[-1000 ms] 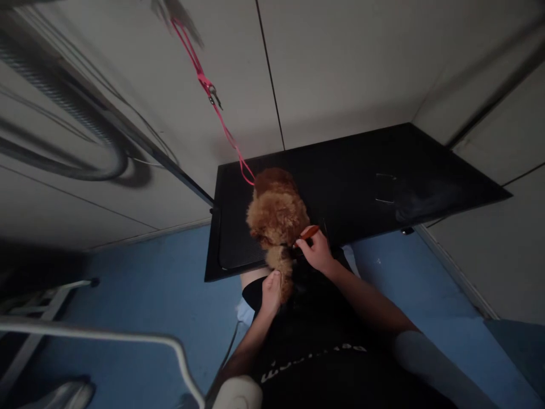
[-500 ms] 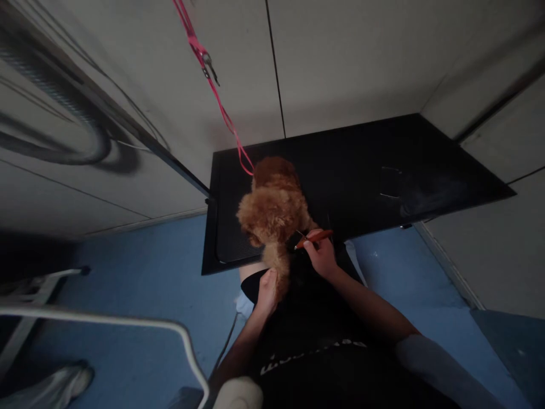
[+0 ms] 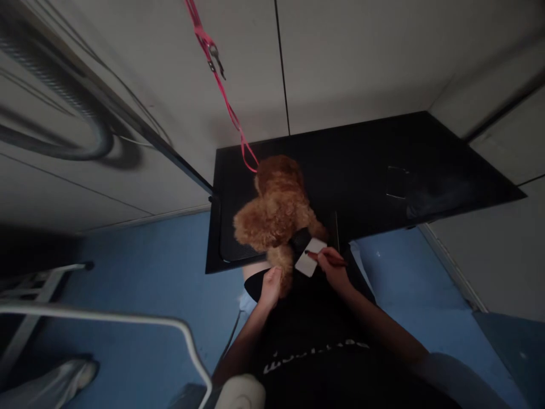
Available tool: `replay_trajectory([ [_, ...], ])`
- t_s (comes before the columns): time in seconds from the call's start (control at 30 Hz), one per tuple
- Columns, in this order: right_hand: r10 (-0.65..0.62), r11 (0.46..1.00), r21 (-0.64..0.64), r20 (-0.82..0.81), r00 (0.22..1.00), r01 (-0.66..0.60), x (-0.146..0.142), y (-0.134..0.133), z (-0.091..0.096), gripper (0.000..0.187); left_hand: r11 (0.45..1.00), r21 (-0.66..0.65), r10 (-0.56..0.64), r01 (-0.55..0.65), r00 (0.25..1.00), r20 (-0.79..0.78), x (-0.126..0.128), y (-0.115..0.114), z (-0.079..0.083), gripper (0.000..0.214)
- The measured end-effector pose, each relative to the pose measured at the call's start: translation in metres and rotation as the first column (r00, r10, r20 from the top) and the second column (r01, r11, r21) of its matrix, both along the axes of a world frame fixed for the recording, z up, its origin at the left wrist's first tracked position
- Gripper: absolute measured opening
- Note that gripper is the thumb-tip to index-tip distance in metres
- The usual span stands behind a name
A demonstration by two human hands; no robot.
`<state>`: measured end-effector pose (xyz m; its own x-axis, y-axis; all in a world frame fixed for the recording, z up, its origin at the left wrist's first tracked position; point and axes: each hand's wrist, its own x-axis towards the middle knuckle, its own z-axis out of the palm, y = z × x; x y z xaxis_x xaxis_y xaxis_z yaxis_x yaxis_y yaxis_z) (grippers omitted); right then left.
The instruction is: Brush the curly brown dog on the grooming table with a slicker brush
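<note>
Brush point(image 3: 311, 259) now white-side-up beside dog point(image 3: 279, 199)

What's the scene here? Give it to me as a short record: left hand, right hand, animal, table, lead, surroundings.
Left hand: grip closed on the dog's leg
Right hand: holds a brush by its reddish handle, pale head showing; contact with fur unclear
Animal: brown, curly-coated dog
Table: black, under the dog
Lead: pink, hanging down to the dog
Surroundings: pale wall, blue floor, ribbed hose at the left
</note>
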<state>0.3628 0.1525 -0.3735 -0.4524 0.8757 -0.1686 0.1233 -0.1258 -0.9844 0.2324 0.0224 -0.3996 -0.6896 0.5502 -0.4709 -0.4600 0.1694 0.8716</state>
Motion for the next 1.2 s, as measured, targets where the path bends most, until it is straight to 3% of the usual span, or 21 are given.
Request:
replay_trajectory([
  [0.07, 0.110, 0.993, -0.045, -0.010, 0.994, -0.111, 0.014, -0.003, 0.001, 0.021, 0.998, -0.025, -0.064, 0.063, 0.998, -0.030, -0.007, 0.001, 0.000, 0.042],
  [0.13, 0.105, 0.993, -0.042, -0.039, 0.994, -0.106, 0.012, 0.008, 0.006, 0.022, 0.995, -0.039, -0.089, 0.087, 0.993, -0.076, -0.016, 0.006, 0.001, 0.040],
  [0.2, 0.116, 0.993, -0.010, -0.087, 0.989, -0.117, -0.010, 0.035, 0.016, 0.021, 0.998, -0.039, -0.054, 0.048, 0.979, -0.198, -0.025, 0.011, 0.007, 0.032],
  [0.27, 0.211, 0.977, 0.033, -0.139, 0.968, -0.208, -0.044, 0.073, 0.029, 0.022, 0.998, -0.040, -0.057, 0.045, 0.920, -0.389, -0.030, 0.015, 0.017, 0.028],
  [0.3, 0.209, 0.978, 0.047, -0.159, 0.965, -0.204, -0.063, 0.093, 0.035, 0.025, 0.996, -0.045, -0.086, 0.073, 0.871, -0.483, -0.031, 0.016, 0.024, 0.029],
  [0.33, 0.098, 0.995, 0.053, -0.199, 0.975, -0.089, -0.080, 0.111, 0.041, 0.028, 0.991, -0.055, -0.131, 0.121, 0.816, -0.563, -0.031, 0.017, 0.034, 0.028],
  [0.37, 0.084, 0.996, 0.062, -0.215, 0.973, -0.072, -0.095, 0.127, 0.046, 0.030, 0.981, -0.063, -0.181, 0.182, 0.759, -0.625, -0.031, 0.020, 0.045, 0.026],
  [0.47, 0.192, 0.981, 0.085, -0.239, 0.952, -0.176, -0.131, 0.155, 0.057, 0.031, 0.964, -0.043, -0.183, 0.263, 0.537, -0.823, -0.045, 0.038, 0.084, 0.024],
  [0.57, 0.233, 0.972, 0.093, -0.237, 0.943, -0.217, -0.158, 0.164, 0.063, 0.032, 0.992, -0.043, -0.071, 0.116, 0.254, -0.965, -0.089, 0.075, 0.120, 0.029],
  [0.63, 0.153, 0.987, 0.095, -0.251, 0.956, -0.133, -0.174, 0.165, 0.066, 0.031, 0.966, -0.255, -0.249, -0.028, 0.137, -0.959, -0.127, 0.100, 0.130, 0.041],
  [0.7, 0.155, 0.985, 0.113, -0.250, 0.956, -0.130, -0.187, 0.163, 0.068, 0.030, 0.841, -0.537, -0.530, -0.062, 0.098, -0.842, -0.159, 0.113, 0.126, 0.060],
  [0.77, 0.314, 0.947, 0.140, -0.203, 0.927, -0.290, -0.197, 0.161, 0.070, 0.027, 0.756, -0.652, -0.650, -0.057, 0.062, -0.758, -0.181, 0.111, 0.114, 0.073],
  [0.8, 0.397, 0.915, 0.149, -0.170, 0.902, -0.374, -0.201, 0.162, 0.072, 0.026, 0.751, -0.658, -0.657, -0.053, 0.044, -0.753, -0.188, 0.107, 0.108, 0.077],
  [0.83, 0.395, 0.915, 0.145, -0.142, 0.908, -0.376, -0.204, 0.163, 0.074, 0.025, 0.766, -0.641, -0.640, -0.053, 0.032, -0.768, -0.193, 0.102, 0.103, 0.078],
  [0.9, 0.150, 0.976, 0.177, -0.105, 0.983, -0.130, -0.209, 0.167, 0.080, 0.022, 0.801, -0.597, -0.596, -0.044, 0.028, -0.802, -0.201, 0.093, 0.097, 0.079],
  [0.97, -0.008, 0.961, 0.274, -0.098, 0.995, 0.034, -0.213, 0.167, 0.085, 0.021, 0.819, -0.574, -0.573, -0.015, 0.035, -0.819, -0.208, 0.087, 0.097, 0.080],
  [1.03, 0.296, 0.907, 0.331, -0.066, 0.953, -0.259, -0.215, 0.162, 0.088, 0.019, 0.831, -0.556, -0.557, 0.025, 0.026, -0.830, -0.212, 0.084, 0.098, 0.080],
  [1.07, 0.473, 0.840, 0.320, -0.040, 0.880, -0.437, -0.216, 0.160, 0.088, 0.019, 0.845, -0.533, -0.534, 0.041, 0.020, -0.845, -0.212, 0.081, 0.096, 0.079],
  [1.1, 0.519, 0.824, 0.289, -0.037, 0.854, -0.488, -0.216, 0.158, 0.089, 0.018, 0.872, -0.488, -0.489, 0.041, 0.023, -0.872, -0.210, 0.077, 0.092, 0.076],
  [1.13, 0.467, 0.860, 0.251, -0.036, 0.884, -0.444, -0.216, 0.157, 0.089, 0.019, 0.910, -0.414, -0.415, 0.014, 0.043, -0.909, -0.205, 0.071, 0.084, 0.070],
  [1.2, 0.213, 0.948, 0.254, -0.060, 0.975, -0.191, -0.212, 0.155, 0.089, 0.021, 0.968, -0.216, -0.199, -0.129, 0.137, -0.970, -0.189, 0.059, 0.062, 0.052],
])
